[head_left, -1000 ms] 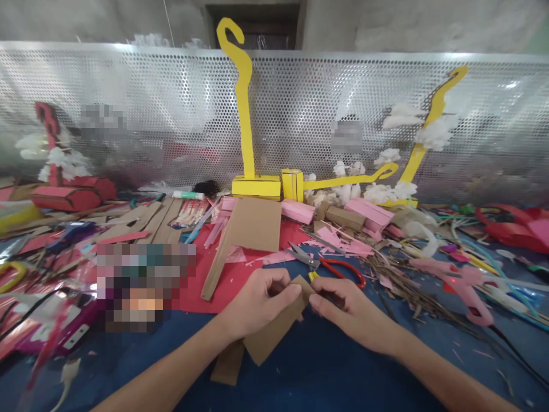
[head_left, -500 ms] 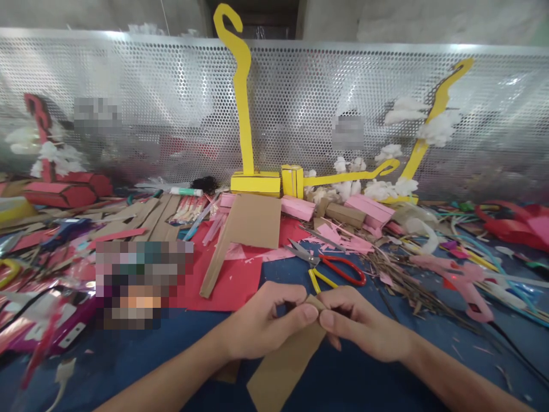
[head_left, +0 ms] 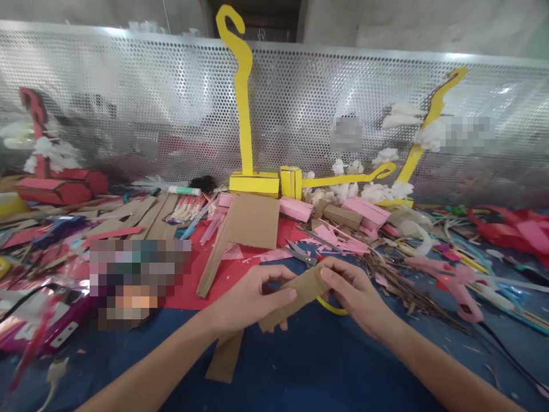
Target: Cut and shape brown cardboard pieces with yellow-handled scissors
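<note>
Gripping a piece of brown cardboard (head_left: 295, 294) in two bare hands above a blue work surface (head_left: 326, 366), low at the center of the scene. Closed on the lower left portion with the left hand (head_left: 259, 294), thumb laid along the near face and pointing right, fingers curled mostly out of sight behind. Pinched at the upper right end by the right hand (head_left: 354, 292), thumb on top and angled up to the left, fingers bent over and around. Reaching in from the lower left and lower right, on forearms slanted inward to form a wide, open-bottomed V. Tilted, with the cardboard's right end higher than its left.

Seen just beyond the hands: scissors (head_left: 302, 256) with open blades, and, partly behind the right hand, a yellow handle (head_left: 334, 309). Lying below the left wrist, a cardboard strip (head_left: 225, 357). Spread farther back, a red sheet (head_left: 240, 269) beneath part of a cardboard square (head_left: 255, 220). Resting well to the right, a pink glue gun (head_left: 461, 280).
</note>
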Tool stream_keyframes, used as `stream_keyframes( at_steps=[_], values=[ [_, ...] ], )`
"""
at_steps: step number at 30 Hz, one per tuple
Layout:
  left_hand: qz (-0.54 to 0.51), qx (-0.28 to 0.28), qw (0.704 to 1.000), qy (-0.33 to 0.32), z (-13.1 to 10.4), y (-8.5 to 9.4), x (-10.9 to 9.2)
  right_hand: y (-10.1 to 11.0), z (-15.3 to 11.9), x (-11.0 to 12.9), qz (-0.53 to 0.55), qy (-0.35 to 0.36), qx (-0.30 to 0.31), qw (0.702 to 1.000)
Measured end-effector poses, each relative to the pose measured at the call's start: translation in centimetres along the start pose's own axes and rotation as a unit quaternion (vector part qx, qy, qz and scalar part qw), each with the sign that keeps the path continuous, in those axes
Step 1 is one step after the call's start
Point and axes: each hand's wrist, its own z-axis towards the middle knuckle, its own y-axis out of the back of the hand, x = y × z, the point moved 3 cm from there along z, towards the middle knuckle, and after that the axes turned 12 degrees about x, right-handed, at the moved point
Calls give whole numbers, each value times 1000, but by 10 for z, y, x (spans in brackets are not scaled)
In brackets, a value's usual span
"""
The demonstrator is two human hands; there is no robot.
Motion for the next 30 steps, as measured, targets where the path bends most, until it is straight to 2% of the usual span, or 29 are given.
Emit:
stream_keyframes(
  at_steps=[3, 7, 16, 19, 23, 25, 26, 28, 30],
  values=[
    [37, -55, 998, -4, 3, 12, 3, 0, 1, 5, -28, -12, 9, 999],
    [-33, -144, 989, -26, 4, 24, 6, 0, 2, 11, -52, -22, -9, 998],
    [-144, -211, 963, -81, 10, 22, 17, 1, 2, 3, 18, -21, -20, 999],
    [-164, -207, 959, -103, 14, 17, 22, -4, 3, 1, 16, -16, 1, 1000],
    [-118, -130, 981, -87, 18, 7, 26, -14, 2, 1, 13, -31, 84, 996],
    [-113, -99, 987, -64, 17, 3, 25, -13, 1, 4, -74, -30, 87, 993],
    [-113, -98, 987, -56, 16, 3, 23, -8, 0, 6, -145, -25, 65, 987],
    [-110, -115, 986, -49, 14, 5, 20, 5, -2, 10, -305, -16, -9, 952],
    [-95, -144, 984, -47, 11, 9, 18, 20, -4, 8, -414, -23, -68, 907]
  ],
)
